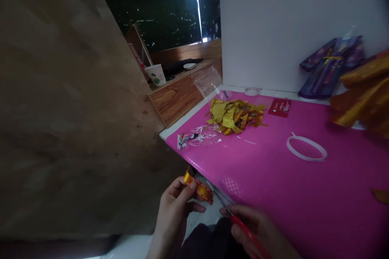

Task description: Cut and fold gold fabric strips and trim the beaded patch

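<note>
While a brown wall [75, 101] fills the far left, a paper cup [156, 75] with green marks stands on a wooden shelf [182, 98] beyond the surface [282, 186], which is pink. Left hand [174, 204], below the surface's near edge: thumb and fingers closed in a pinch on a gold strip [203, 191] with a red beaded edge. The strip lies between thumb and fingers; one end rises in a curl at the upper left of the thumb, and the beaded part extends to its right, past the fingertips. Above it on the surface lies a clear bag [206, 135] with white and dark bits. Next to the right, scissors [223, 201] point up and left beside the strip, their blades seemingly slightly apart; whether they touch the strip cannot be told. Beyond is a heap of gold scraps [234, 116], and behind these a roll of tape [252, 91] near the white wall [273, 28]. Right hand [258, 224]: fingers curled around the red handles of the scissors. Farther right lie a red card [280, 107] and a white ring [306, 148]. A purple robe [330, 66] leans against the white wall, with gold cloth [363, 97] at the right edge.
</note>
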Demonstrator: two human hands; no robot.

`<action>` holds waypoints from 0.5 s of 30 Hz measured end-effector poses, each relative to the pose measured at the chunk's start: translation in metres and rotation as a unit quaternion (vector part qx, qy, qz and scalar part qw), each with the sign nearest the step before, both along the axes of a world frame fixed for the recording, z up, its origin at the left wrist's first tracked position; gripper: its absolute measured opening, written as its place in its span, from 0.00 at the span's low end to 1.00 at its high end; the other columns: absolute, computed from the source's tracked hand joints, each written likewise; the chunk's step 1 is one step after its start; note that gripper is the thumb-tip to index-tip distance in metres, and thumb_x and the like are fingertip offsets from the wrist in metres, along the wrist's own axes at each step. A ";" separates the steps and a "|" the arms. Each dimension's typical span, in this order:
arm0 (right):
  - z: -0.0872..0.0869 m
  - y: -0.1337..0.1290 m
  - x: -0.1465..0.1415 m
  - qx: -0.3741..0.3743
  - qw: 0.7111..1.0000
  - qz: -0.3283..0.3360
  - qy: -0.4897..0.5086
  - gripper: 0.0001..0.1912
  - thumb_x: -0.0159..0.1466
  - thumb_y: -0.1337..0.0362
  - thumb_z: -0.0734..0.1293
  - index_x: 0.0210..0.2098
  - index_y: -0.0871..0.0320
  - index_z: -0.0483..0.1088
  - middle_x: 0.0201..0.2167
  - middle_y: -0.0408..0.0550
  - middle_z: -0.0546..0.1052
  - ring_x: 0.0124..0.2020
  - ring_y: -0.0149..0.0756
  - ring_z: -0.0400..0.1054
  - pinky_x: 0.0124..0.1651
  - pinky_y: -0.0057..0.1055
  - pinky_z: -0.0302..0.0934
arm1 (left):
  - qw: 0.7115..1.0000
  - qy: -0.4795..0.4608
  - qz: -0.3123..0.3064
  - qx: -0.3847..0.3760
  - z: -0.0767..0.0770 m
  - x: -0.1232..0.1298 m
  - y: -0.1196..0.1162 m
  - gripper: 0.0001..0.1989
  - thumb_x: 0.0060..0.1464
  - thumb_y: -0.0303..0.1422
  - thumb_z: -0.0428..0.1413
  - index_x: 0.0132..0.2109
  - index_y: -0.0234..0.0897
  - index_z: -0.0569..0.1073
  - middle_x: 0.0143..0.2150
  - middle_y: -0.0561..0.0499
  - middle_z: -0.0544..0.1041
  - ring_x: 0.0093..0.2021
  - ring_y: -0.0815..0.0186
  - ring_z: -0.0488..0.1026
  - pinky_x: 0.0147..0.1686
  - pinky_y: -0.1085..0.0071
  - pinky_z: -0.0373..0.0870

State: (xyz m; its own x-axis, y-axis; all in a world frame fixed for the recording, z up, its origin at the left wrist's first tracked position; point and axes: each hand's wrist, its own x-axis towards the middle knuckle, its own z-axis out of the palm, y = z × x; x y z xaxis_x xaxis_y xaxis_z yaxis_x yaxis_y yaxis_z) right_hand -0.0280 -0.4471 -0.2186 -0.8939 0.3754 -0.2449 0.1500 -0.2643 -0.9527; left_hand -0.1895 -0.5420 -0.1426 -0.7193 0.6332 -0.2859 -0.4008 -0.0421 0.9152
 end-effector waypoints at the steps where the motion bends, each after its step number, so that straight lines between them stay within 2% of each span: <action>1: -0.001 0.000 -0.001 -0.002 1.000 0.002 -0.001 0.20 0.55 0.48 0.71 0.45 0.50 0.78 0.19 0.39 0.63 0.21 0.31 0.56 0.25 0.31 0.58 | 1.000 -0.003 -0.002 0.001 0.000 0.000 0.000 0.20 0.36 0.39 0.74 0.30 0.31 0.76 0.24 0.47 0.80 0.21 0.67 0.76 0.18 0.76 0.72; 6: -0.003 0.000 0.004 -0.017 1.000 0.007 0.002 0.23 0.58 0.46 0.71 0.48 0.52 0.77 0.22 0.39 0.64 0.22 0.29 0.55 0.26 0.29 0.56 | 1.000 -0.015 -0.005 0.007 -0.001 -0.001 -0.001 0.20 0.38 0.39 0.74 0.32 0.32 0.76 0.24 0.49 0.80 0.22 0.67 0.77 0.19 0.77 0.72; 10: -0.008 0.002 0.012 -0.013 0.999 0.023 0.041 0.24 0.62 0.46 0.69 0.51 0.53 0.75 0.24 0.37 0.63 0.19 0.24 0.51 0.26 0.26 0.54 | 0.999 -0.032 -0.022 0.011 -0.008 -0.005 -0.003 0.19 0.40 0.39 0.73 0.31 0.33 0.75 0.22 0.50 0.80 0.19 0.68 0.76 0.18 0.78 0.71; 12: -0.006 0.004 0.016 -0.014 0.997 0.032 0.073 0.24 0.62 0.45 0.70 0.52 0.52 0.75 0.24 0.37 0.64 0.20 0.24 0.53 0.29 0.26 0.58 | 0.999 -0.041 -0.028 0.014 -0.013 -0.006 -0.004 0.19 0.41 0.40 0.73 0.31 0.33 0.74 0.21 0.50 0.79 0.18 0.68 0.75 0.16 0.79 0.70; 15: 0.004 0.007 0.024 -0.035 0.996 0.041 0.068 0.25 0.59 0.46 0.72 0.52 0.50 0.75 0.26 0.39 0.67 0.24 0.28 0.60 0.34 0.28 0.64 | 0.998 -0.055 -0.035 0.017 -0.016 -0.008 -0.005 0.20 0.41 0.41 0.73 0.30 0.34 0.73 0.21 0.50 0.78 0.18 0.67 0.76 0.14 0.80 0.67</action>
State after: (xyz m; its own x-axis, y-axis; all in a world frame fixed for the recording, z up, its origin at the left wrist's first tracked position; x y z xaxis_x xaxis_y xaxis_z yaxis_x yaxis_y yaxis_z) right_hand -0.0038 -0.4398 -0.2145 -0.9474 0.2867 -0.1423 0.0440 -0.3235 -0.9452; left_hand -0.1975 -0.5471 -0.1590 -0.6381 0.6918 -0.3380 -0.5022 -0.0411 0.8638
